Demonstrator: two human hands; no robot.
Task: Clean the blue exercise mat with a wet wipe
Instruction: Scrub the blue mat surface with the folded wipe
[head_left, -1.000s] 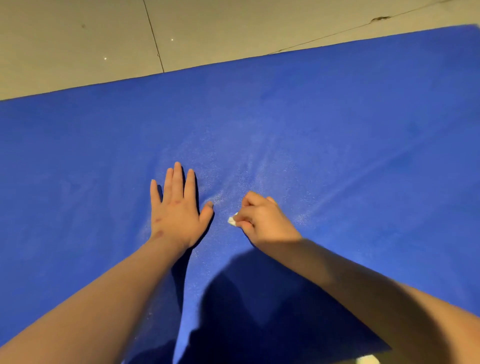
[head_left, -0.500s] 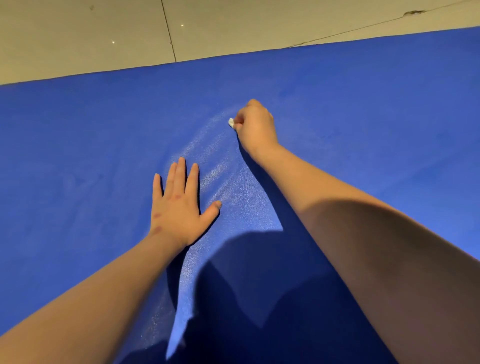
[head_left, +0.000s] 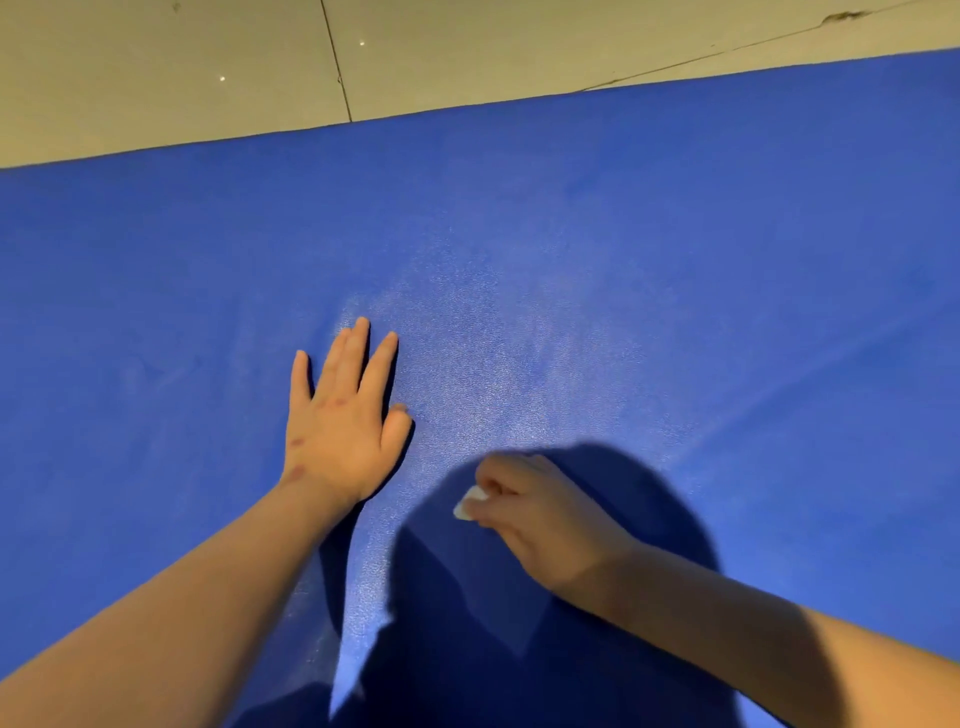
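The blue exercise mat (head_left: 727, 260) fills most of the view, with a paler, shiny wiped streak running down its middle. My left hand (head_left: 345, 415) lies flat on the mat, fingers straight and pointing away from me. To its right and nearer to me, my right hand (head_left: 535, 512) has its fingers curled round a small white wet wipe (head_left: 470, 501), which it holds against the mat. Only a corner of the wipe shows past the fingers.
A beige tiled floor (head_left: 467, 47) with dark joint lines lies beyond the mat's far edge. A dark shadow of my head and body covers the near middle of the mat under my right arm.
My right hand has drawn the wipe back toward me from the far part of the mat, down along the pale streak. My left hand stays flat in the same spot.
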